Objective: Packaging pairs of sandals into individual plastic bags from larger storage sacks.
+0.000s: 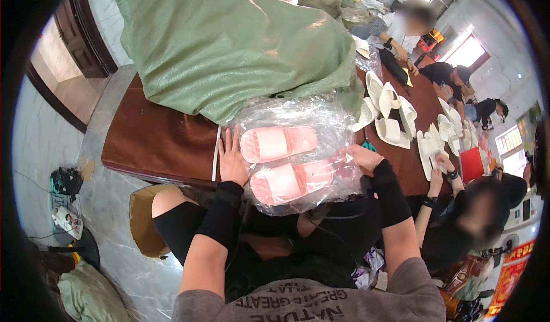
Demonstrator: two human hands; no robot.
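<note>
Two pink slippers (278, 183) lie side by side in a large clear plastic bag (338, 113) at the table's near edge. My left hand (232, 160) rests flat with fingers stretched out, along the bag's left side by the slipper toes. My right hand (365, 157) pinches the bag's plastic at the right side, near the heel ends. Part of the right fingers is blurred by the shiny film. Just beyond the right hand show the teal handles of what look like scissors (369, 145).
A big green woven sack (240, 41) covers the far side of the brown table (160, 144). Several white slippers (392, 132) lie to the right. A co-worker's hands (440, 170) hold a white slipper there, near a red box (471, 164). A cardboard box (143, 219) stands on the floor at left.
</note>
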